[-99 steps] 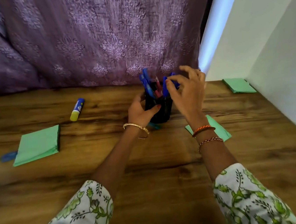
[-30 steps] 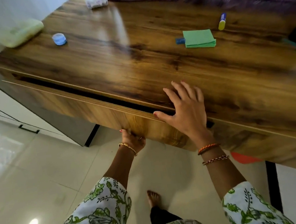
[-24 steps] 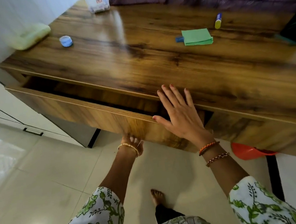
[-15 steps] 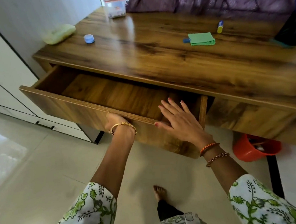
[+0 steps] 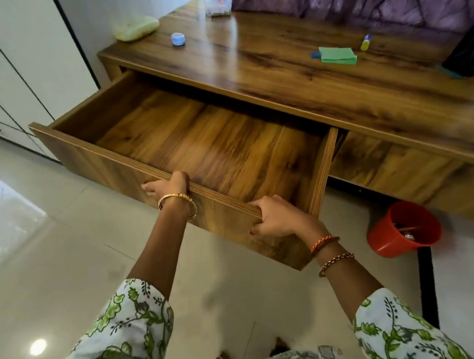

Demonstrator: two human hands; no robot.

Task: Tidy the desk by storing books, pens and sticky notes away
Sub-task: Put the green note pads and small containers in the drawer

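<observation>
A brown wood-grain desk (image 5: 291,65) stands over pale floor tiles, its wide wooden drawer (image 5: 105,166) pulled out. Left hand (image 5: 169,186) and right hand (image 5: 278,217) both clamp the drawer's near front panel. Far right, green sticky notes (image 5: 337,56) lie flat; the black pen holder (image 5: 467,55) is cut off.

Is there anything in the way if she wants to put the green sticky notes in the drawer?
Nothing visible is. The sticky notes lie on the desk, and the drawer is open with bare wood inside. Both hands are on its front edge.
</observation>
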